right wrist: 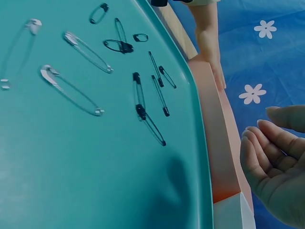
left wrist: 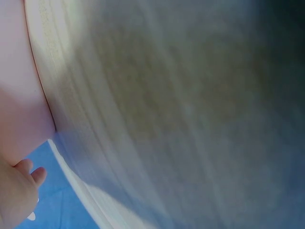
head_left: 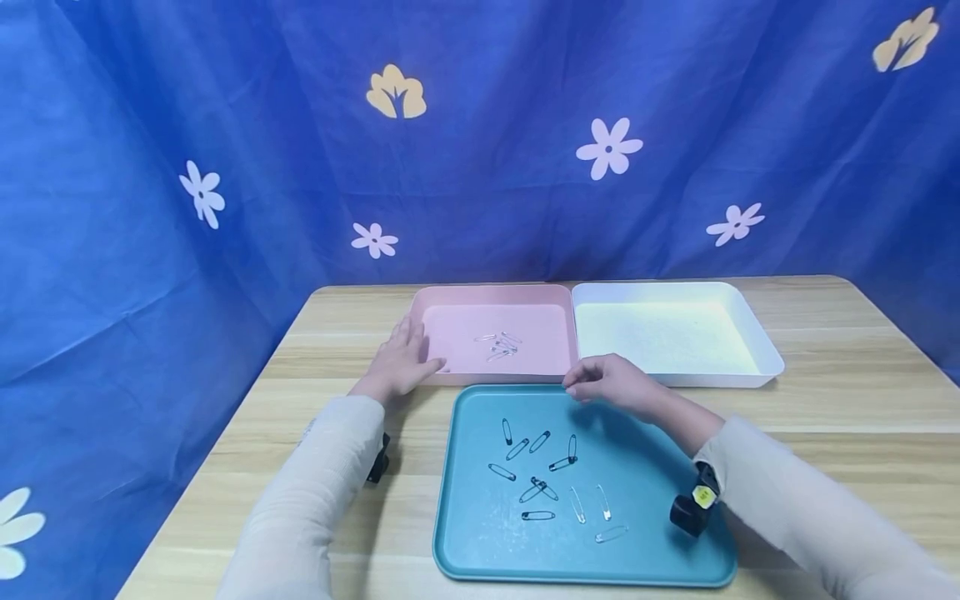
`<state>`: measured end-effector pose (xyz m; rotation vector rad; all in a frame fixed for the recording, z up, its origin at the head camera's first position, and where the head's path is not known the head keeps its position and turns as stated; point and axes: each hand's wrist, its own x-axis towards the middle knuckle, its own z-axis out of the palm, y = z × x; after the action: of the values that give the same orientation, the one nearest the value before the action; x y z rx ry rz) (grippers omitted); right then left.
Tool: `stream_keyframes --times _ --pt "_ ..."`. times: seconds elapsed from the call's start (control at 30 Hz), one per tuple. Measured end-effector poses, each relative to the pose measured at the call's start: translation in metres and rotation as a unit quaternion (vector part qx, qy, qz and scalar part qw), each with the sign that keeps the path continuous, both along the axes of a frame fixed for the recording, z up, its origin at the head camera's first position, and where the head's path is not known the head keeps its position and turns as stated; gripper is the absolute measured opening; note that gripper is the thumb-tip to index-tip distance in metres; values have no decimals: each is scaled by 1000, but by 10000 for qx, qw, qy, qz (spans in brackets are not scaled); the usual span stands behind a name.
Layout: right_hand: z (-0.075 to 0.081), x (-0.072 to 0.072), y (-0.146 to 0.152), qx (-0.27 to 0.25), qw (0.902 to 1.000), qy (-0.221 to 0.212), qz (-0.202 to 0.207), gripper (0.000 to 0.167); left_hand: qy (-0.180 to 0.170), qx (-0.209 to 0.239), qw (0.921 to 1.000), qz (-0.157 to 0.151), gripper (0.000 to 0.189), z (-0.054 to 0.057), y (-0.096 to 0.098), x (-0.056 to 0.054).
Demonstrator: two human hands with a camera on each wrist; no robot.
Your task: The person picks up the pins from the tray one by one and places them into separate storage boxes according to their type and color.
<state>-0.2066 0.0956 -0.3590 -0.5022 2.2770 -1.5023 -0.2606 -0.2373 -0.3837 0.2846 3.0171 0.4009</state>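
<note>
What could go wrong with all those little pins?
Two black pins cross each other on the teal tray, so they might snag and come up together.

The left hand is right at the rim of the pink tray, so a bump could shift it and the silver pins inside.

I can't tell whether every pin is fastened; an open one could prick the right hand.

Black safety pins [right wrist: 141,112], three silver pins [right wrist: 89,54] strewn on teal tray [head_left: 480,550] — silver pin cluster [head_left: 504,345] in pink tray [head_left: 450,333]
</note>
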Motion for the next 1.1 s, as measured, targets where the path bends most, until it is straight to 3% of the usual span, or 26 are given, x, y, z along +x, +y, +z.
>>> stream_keyframes --times 0.23,0.5,0.9,1.1 --pt "-4 18 13 51 9987 -84 498 22 7 -17 10000 29 82 -2 -1 0" --pt "-14 35 24 493 9922 188 1131 20 2 6 10000 31 82 -2 -1 0" --pt "-26 46 30 861 9808 225 1734 21 37 -30 10000 41 82 1 1 1" --pt "-29 49 30 1024 9725 495 2033 21 39 -19 10000 72 82 0 2 2"
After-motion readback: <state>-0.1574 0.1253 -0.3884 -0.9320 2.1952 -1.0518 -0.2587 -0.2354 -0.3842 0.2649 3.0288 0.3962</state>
